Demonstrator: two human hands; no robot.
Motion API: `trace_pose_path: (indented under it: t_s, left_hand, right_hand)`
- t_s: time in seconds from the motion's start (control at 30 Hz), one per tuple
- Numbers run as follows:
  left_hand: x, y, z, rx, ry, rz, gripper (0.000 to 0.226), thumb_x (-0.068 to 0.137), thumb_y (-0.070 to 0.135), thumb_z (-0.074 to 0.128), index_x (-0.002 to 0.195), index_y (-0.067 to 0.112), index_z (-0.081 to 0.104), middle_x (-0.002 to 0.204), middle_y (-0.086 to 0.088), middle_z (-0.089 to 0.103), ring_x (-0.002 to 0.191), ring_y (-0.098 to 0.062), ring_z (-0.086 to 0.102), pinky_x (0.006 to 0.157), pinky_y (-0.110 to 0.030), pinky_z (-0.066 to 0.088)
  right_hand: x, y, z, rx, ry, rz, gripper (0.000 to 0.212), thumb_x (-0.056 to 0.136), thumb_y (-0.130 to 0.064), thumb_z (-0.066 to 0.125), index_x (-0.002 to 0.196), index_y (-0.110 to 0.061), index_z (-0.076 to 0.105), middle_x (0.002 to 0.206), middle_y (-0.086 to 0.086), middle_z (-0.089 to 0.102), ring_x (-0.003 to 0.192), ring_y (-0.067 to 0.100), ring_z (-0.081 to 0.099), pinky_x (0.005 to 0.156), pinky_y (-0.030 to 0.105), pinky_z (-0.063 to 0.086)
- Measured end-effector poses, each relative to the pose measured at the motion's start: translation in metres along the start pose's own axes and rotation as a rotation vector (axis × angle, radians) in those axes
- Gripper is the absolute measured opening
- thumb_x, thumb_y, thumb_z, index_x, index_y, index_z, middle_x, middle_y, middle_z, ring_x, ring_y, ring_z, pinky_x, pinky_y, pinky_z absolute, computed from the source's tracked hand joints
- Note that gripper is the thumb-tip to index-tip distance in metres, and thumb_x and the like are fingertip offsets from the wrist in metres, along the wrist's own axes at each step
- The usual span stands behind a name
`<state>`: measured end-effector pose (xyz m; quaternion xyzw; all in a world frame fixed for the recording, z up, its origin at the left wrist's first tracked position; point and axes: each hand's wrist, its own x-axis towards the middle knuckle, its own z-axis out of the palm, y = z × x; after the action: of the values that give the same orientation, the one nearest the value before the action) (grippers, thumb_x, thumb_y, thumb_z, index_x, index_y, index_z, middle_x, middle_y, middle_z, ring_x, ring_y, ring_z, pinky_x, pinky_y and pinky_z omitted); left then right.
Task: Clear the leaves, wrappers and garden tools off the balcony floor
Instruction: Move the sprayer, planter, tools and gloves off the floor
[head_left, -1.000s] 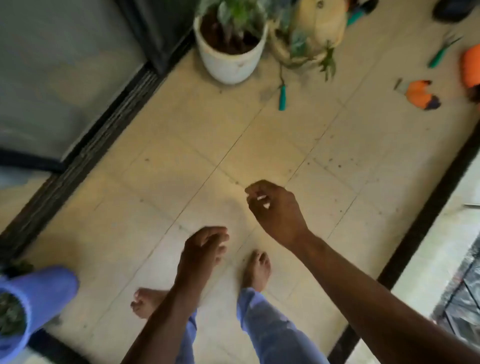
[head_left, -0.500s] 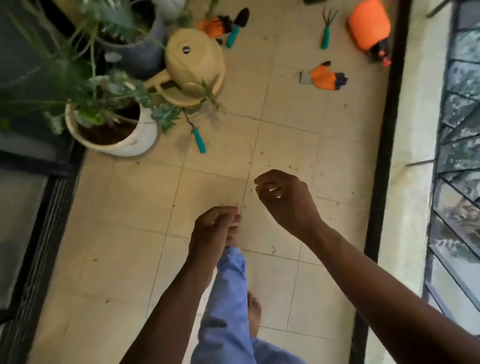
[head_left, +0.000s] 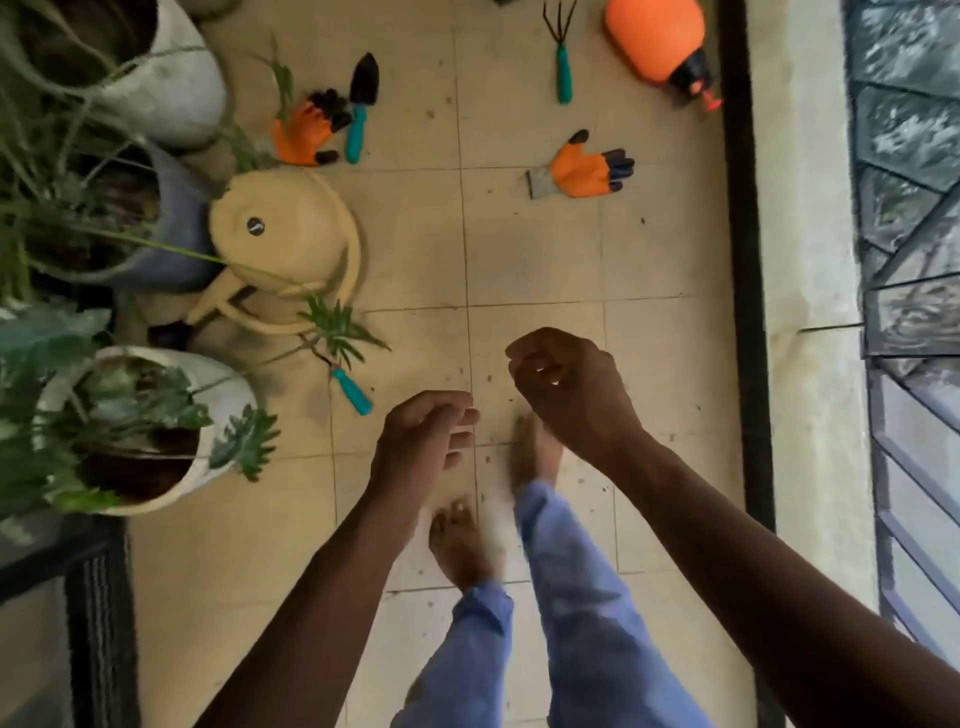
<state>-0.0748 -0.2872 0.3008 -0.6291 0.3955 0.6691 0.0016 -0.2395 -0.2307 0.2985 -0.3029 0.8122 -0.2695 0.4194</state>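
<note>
Above the beige tiled balcony floor (head_left: 540, 249), the left hand (head_left: 423, 441) hangs loosely curled, holding nothing. The right hand (head_left: 569, 392) curls at centre; whether it pinches something is unclear. Orange gloves (head_left: 587, 169) and teal-handled garden tools (head_left: 562, 73) lie across the top.

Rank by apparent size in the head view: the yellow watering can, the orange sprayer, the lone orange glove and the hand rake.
1. yellow watering can, clearly largest.
2. orange sprayer, partly cut off by the top edge.
3. lone orange glove and hand rake: too close to rank; the rake is longer but thinner.
</note>
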Motion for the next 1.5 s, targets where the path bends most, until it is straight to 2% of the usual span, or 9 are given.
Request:
trace_pose_path:
  t_s: [0.23,0.47,0.67,0.8,1.03,1.17,1.23,1.4,1.5]
  left_hand:
    - [0.062,0.062,0.011,-0.04,0.048,-0.137,0.022,0.105,0.02,0.052,0.113,0.018,0.072,0.105,-0.001,0.079,0.103,-0.023,0.073,0.092,-0.039,0.056]
    - [0.12,0.107,-0.003,-0.194,0.12,-0.168,0.02,0.105,0.018,0.051,0.113,0.016,0.069,0.111,-0.006,0.075,0.105,-0.025,0.071,0.094,-0.041,0.054]
    - [0.199,0.103,-0.047,-0.324,0.182,-0.256,0.019,0.106,0.025,0.052,0.11,0.013,0.067,0.103,-0.01,0.064,0.093,-0.025,0.056,0.068,-0.028,0.042]
    - [0.258,0.083,-0.078,-0.47,0.194,-0.365,0.023,0.109,0.024,0.046,0.122,0.012,0.061,0.119,-0.004,0.064,0.112,-0.025,0.062,0.095,-0.039,0.05]
    - [0.339,0.044,-0.115,-0.845,0.28,-0.477,0.03,0.107,0.026,0.048,0.134,0.014,0.055,0.117,-0.008,0.054,0.113,-0.023,0.052,0.104,-0.041,0.048]
    - [0.371,0.019,-0.123,-1.157,0.241,-0.618,0.016,0.103,0.023,0.052,0.101,0.007,0.049,0.1,-0.013,0.047,0.089,-0.027,0.055,0.111,-0.043,0.046]
    - [0.387,0.007,-0.13,-1.277,0.288,-0.657,0.017,0.101,0.02,0.053,0.104,0.005,0.047,0.107,-0.015,0.044,0.091,-0.03,0.051,0.108,-0.044,0.048]
    - [0.422,-0.02,-0.143,-1.372,0.503,-0.591,0.034,0.106,0.022,0.04,0.129,0.008,0.06,0.118,-0.008,0.054,0.12,-0.025,0.056,0.113,-0.043,0.042]
    - [0.427,-0.026,-0.147,-1.41,0.543,-0.535,0.026,0.104,0.009,0.045,0.123,0.002,0.062,0.117,-0.012,0.063,0.125,-0.027,0.063,0.108,-0.041,0.051]
  right_hand:
    - [0.098,-0.022,-0.011,-0.07,-0.15,-0.019,0.017,0.094,-0.02,0.062,0.107,-0.024,0.072,0.088,-0.012,0.072,0.075,0.004,0.065,0.077,0.025,0.055]
    - [0.19,-0.063,0.009,-0.351,-0.375,-0.186,0.02,0.095,-0.027,0.059,0.112,-0.027,0.07,0.1,-0.008,0.075,0.089,0.015,0.069,0.081,0.034,0.057]
    - [0.278,-0.075,0.091,-0.698,-0.588,-0.31,0.029,0.094,-0.026,0.054,0.121,-0.029,0.064,0.117,0.003,0.07,0.109,0.027,0.065,0.088,0.034,0.054]
    - [0.33,-0.063,0.159,-0.941,-0.685,-0.499,0.042,0.093,-0.028,0.059,0.135,-0.023,0.056,0.13,0.006,0.063,0.124,0.029,0.055,0.097,0.039,0.052]
    - [0.387,-0.049,0.256,-1.26,-0.794,-1.03,0.041,0.089,-0.019,0.064,0.13,-0.011,0.061,0.128,0.013,0.06,0.121,0.036,0.054,0.099,0.046,0.049]
    - [0.403,-0.041,0.272,-1.386,-0.834,-1.263,0.035,0.083,-0.017,0.069,0.118,-0.013,0.068,0.113,0.009,0.069,0.111,0.033,0.062,0.097,0.043,0.052]
    - [0.415,-0.035,0.277,-1.404,-0.803,-1.279,0.032,0.079,-0.016,0.072,0.11,-0.012,0.067,0.105,0.01,0.071,0.102,0.034,0.066,0.088,0.043,0.056]
    - [0.365,0.021,0.308,-1.678,-0.89,-1.125,0.04,0.106,-0.015,0.033,0.142,-0.002,0.047,0.143,0.021,0.052,0.133,0.036,0.046,0.112,0.047,0.036]
    - [0.403,0.009,0.293,-1.487,-0.783,-1.485,0.054,0.099,-0.01,0.044,0.15,0.001,0.033,0.142,0.022,0.051,0.13,0.039,0.047,0.117,0.048,0.032]
